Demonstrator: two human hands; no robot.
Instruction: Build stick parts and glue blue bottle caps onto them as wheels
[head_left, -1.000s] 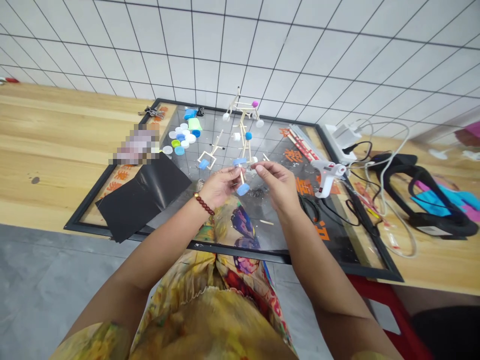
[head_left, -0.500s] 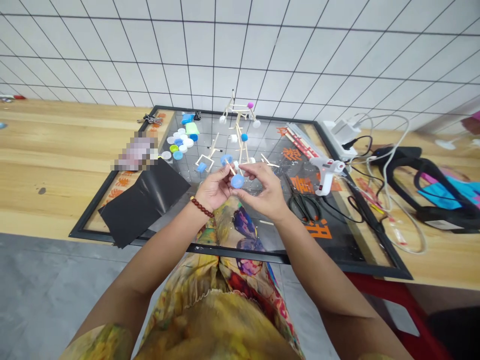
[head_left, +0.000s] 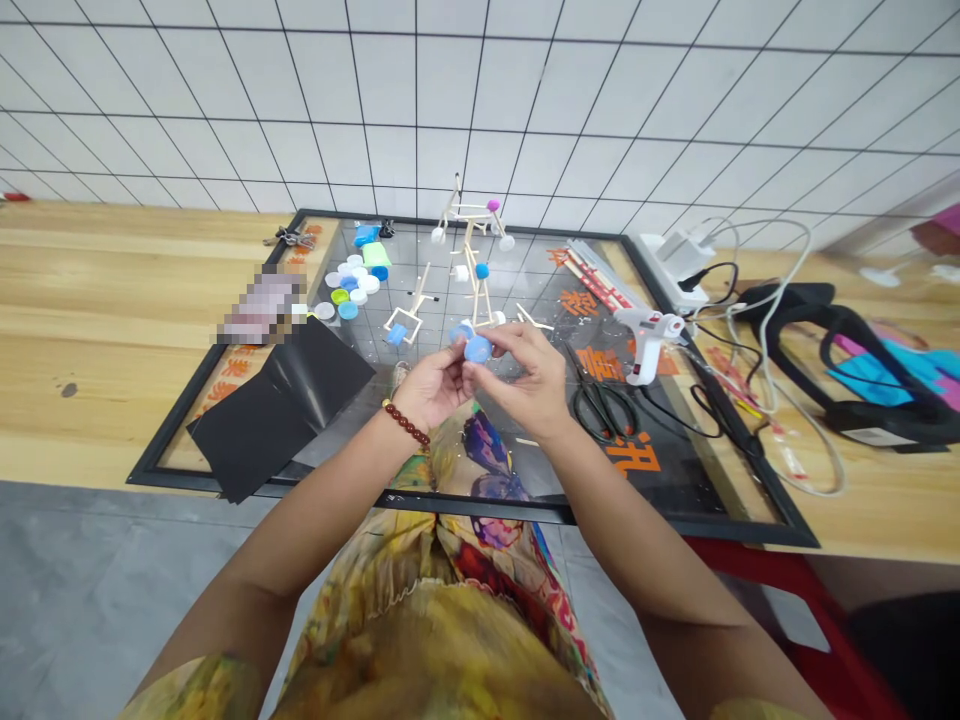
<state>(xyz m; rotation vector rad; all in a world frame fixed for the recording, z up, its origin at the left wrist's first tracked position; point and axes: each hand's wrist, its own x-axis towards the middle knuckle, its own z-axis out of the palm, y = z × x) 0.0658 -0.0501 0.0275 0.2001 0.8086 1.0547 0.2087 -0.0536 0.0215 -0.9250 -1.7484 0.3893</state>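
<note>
Between my fingers, over the near part of the glass board, is a pair of blue bottle caps (head_left: 478, 349). The nearer cap faces me and overlaps the farther one, and the stick between them is mostly hidden. My left hand (head_left: 439, 385) pinches this piece from the left. From the right, my right hand (head_left: 529, 380) has thumb and fingers closed at the cap's edge. Just beyond my hands stands a stick model (head_left: 480, 265) with coloured caps on it. A small stick frame (head_left: 409, 315) with a blue piece lies to the left of it.
Loose bottle caps (head_left: 352, 285) lie back left, near black sheets (head_left: 281, 410). On the right are a white glue gun (head_left: 649, 340), dark-handled scissors (head_left: 604, 405), glue sticks (head_left: 592, 275), a power strip (head_left: 667, 270) with cables and a black headset-like strap (head_left: 795, 360).
The cap piece has turned, so its two caps now overlap and the stick between them barely shows. Both hands stay closed around it. The view has shifted slightly.
</note>
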